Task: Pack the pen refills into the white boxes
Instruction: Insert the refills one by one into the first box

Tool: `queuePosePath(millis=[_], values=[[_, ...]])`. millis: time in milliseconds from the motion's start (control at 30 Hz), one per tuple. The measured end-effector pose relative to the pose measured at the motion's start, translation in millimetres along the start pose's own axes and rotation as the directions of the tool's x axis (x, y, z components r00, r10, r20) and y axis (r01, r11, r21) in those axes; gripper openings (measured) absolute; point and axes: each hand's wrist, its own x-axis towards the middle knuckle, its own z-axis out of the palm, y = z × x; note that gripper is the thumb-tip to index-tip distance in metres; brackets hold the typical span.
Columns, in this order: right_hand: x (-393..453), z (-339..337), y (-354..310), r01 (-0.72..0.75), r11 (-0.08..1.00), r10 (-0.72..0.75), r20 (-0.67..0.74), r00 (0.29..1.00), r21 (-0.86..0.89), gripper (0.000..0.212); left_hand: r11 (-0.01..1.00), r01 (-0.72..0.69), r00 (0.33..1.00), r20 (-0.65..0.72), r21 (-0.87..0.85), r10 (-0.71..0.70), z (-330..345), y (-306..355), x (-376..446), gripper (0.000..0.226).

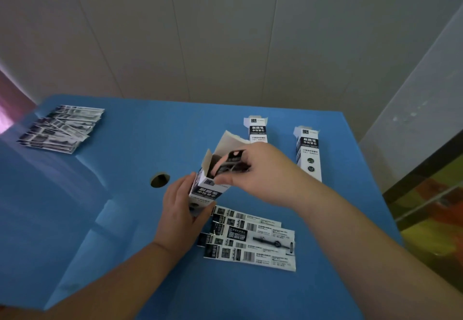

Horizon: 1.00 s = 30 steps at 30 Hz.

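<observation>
Nearest, fanned flat on the blue surface: a stack of refill packets, white and black with barcodes, just below both hands. Just above them, left hand wrapped around the lower body of a white box, fingers clamped on its sides, box tilted, mouth up with flaps spread. Right hand over that mouth, thumb and fingers pinched together on a dark refill packet, its lower end apparently already entering the opening; depth inside hidden.

Judged by look: packets light, thin, glossy and a little slippery, flexible enough to buckle if pushed from the far end. Best held near the middle edges and fed straight down. Box thin card, easily crushed; grip low and gentle, clear of the flaps.

Left of the hands, a round hole in the surface. Farther back, two more white boxes, one standing, another to its right, both with top flaps open. Far left corner: a second pile of packets, blurred, well apart from the hands.
</observation>
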Motion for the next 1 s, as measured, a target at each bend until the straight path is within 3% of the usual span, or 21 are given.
queuePosePath(millis=[100, 167, 267, 433, 600, 867, 1000], values=[[-0.8, -4.6, -4.3, 0.016, 0.999, -0.016, 0.000, 1.000, -0.031, 0.017, 1.000, 0.023, 1.000, 0.002, -0.009, -0.023, 0.2, 0.2, 0.4, 0.074], [-5.2, -11.2, -5.5, 0.053, 0.999, -0.053, -0.030, 0.998, -0.006, 0.015, 0.999, 0.035, 0.999, -0.008, -0.021, -0.035, 0.1, 1.1, 0.7, 0.074], [-10.0, -10.6, -5.1, 0.077, 0.992, -0.083, -0.055, 0.995, -0.101, 0.013, 1.000, 0.003, 1.000, -0.028, -0.010, -0.004, 0.5, 0.4, 0.9, 0.071], [-8.5, -2.6, -11.8, 0.051, 0.969, -0.025, 0.108, 0.994, -0.240, 0.019, 0.998, -0.063, 0.998, -0.017, 0.028, 0.063, 1.2, -1.5, 0.1, 0.074], [-12.8, -3.6, -11.5, 0.017, 0.980, -0.007, 0.052, 0.999, -0.200, 0.018, 1.000, -0.028, 1.000, -0.012, 0.004, 0.028, 0.7, -0.4, 1.3, 0.076], [-9.6, 8.1, -20.3, 0.009, 0.951, 0.047, 0.174, 0.984, -0.308, 0.032, 0.998, -0.044, 0.999, 0.013, 0.039, 0.043, -0.7, 2.5, 0.3, 0.069], [-14.9, 7.0, -21.4, 0.032, 0.945, -0.001, 0.095, 0.995, -0.327, 0.036, 0.999, -0.019, 1.000, 0.017, 0.029, 0.019, 0.1, 1.0, 1.6, 0.069]])
